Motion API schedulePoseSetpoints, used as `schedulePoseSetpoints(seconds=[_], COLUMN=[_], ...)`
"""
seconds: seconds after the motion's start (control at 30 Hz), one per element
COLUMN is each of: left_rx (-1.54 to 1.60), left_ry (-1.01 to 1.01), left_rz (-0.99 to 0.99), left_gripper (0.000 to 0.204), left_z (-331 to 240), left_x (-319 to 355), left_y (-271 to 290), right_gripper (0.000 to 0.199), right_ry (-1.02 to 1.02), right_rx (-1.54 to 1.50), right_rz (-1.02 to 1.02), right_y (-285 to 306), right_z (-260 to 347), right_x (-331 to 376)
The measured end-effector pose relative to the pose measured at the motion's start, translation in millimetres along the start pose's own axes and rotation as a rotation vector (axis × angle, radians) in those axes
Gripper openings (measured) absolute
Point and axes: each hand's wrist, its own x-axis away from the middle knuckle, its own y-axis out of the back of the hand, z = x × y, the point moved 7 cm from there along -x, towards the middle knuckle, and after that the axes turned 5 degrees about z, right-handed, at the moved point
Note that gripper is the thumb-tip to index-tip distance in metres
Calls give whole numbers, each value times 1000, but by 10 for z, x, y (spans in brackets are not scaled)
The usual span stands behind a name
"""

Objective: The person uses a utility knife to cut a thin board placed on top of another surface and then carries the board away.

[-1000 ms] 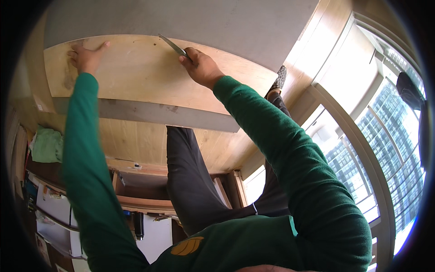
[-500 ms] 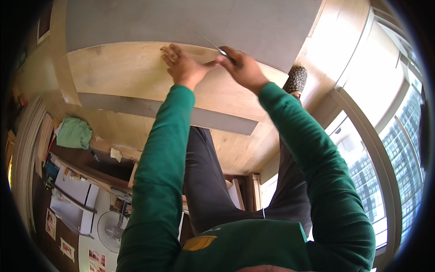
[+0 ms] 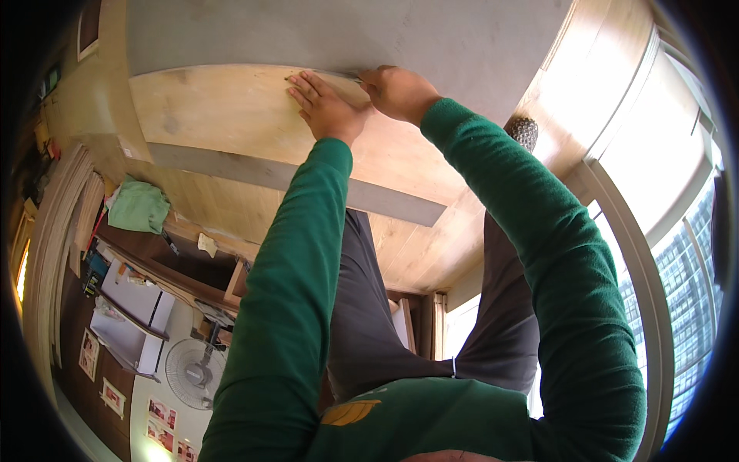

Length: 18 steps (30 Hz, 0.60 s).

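The left hand (image 3: 329, 112) lies spread on the plywood board (image 3: 215, 108) atop the grey panel (image 3: 346, 35); the right hand (image 3: 400, 94) grips a mostly hidden thin blade (image 3: 353, 75), which could nick the left if the board shifts.

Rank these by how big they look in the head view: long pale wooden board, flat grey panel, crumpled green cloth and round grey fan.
1. Flat grey panel
2. Long pale wooden board
3. Crumpled green cloth and round grey fan: too alike to rank.
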Motion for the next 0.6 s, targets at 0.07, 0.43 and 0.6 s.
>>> schedulePoseSetpoints(seconds=[0.07, 0.43, 0.6], left_rx=[-27, 21, 32], left_ry=[-6, 49, 16], left_rz=[-13, 108, 118], left_gripper=[143, 150, 151], left_z=[10, -28, -73], left_x=[-34, 34, 18], left_y=[2, 103, 74], right_gripper=[27, 31, 30], right_ry=[-3, -204, -205], right_rx=[-27, 42, 92], right_rz=[-2, 29, 25], right_y=[34, 359, 595], right_z=[12, -1425, -1897], right_x=[15, 1828, 2526])
